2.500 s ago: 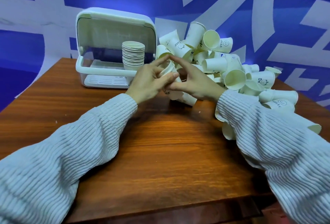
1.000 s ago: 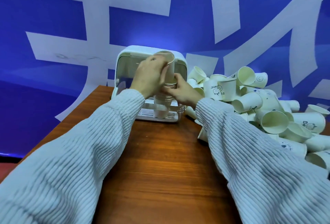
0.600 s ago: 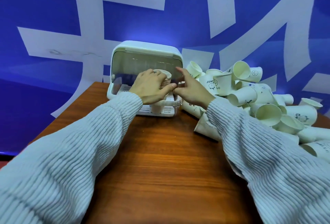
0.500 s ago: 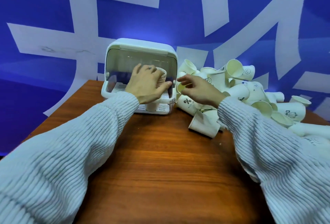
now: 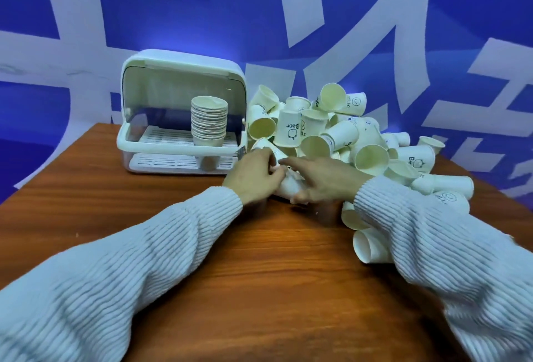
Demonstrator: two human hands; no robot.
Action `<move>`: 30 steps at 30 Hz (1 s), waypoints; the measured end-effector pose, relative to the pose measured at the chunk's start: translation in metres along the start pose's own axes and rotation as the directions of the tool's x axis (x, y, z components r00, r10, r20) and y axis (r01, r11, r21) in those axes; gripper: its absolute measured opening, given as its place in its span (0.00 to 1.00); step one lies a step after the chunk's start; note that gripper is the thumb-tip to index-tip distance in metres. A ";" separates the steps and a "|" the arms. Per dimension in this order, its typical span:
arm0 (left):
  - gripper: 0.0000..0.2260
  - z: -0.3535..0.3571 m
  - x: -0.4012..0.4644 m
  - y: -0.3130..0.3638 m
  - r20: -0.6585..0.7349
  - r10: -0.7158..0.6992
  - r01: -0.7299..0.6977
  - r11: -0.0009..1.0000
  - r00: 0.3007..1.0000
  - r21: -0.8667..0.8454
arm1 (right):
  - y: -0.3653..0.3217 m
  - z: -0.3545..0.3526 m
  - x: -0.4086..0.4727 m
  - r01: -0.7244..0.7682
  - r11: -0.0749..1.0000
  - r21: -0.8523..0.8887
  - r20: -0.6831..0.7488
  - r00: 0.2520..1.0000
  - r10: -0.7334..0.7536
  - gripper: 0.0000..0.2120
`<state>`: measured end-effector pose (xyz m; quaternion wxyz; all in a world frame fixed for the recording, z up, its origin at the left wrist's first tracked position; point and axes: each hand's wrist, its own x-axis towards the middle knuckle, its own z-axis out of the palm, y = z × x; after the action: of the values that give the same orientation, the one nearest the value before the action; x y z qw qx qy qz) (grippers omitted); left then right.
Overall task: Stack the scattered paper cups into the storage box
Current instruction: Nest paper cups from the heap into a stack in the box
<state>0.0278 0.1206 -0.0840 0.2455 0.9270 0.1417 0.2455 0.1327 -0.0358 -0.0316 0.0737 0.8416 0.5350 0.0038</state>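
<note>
Blue wall behind wooden table (image 5: 144, 246). Storage box (image 5: 184, 73) at far edge held 1 stack (image 5: 209, 120). Both hands, left hand (image 5: 253, 177) and right hand (image 5: 323, 179), gripped 1 loose cup (image 5: 290, 184) beside the pile (image 5: 340, 133). Cups judged light, crushable; hold by sidewall.

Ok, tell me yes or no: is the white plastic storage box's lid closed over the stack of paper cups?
No: the white plastic storage box stands open at the front, with the stack of paper cups showing inside.

Both hands (image 5: 291, 178) curled together, sleeved arms outstretched.
</note>
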 end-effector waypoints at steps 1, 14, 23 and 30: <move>0.16 0.005 -0.003 -0.001 0.029 -0.067 0.069 0.995 0.997 -0.075 | 0.002 0.001 -0.002 0.013 0.998 0.061 -0.067 0.998 -0.009 0.38; 0.02 -0.001 -0.019 0.002 0.164 -0.048 0.093 0.954 0.985 -0.284 | 0.031 0.000 0.014 -0.051 0.985 -0.167 -0.247 0.969 0.008 0.38; 0.06 -0.042 -0.015 0.003 -0.058 -0.009 -0.005 0.973 0.998 -0.229 | 0.006 -0.017 0.038 -0.048 0.985 -0.167 -0.513 0.857 -0.045 0.39; 0.14 -0.132 -0.002 -0.015 -0.719 -0.016 -0.146 0.976 0.695 -0.163 | -0.048 -0.074 0.071 0.183 0.776 0.603 -0.634 0.701 0.328 0.35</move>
<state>-0.0458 0.1833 0.0074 0.2573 0.7319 0.1663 0.6086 0.1130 0.0570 0.0306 -0.4217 0.7696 0.4545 0.1525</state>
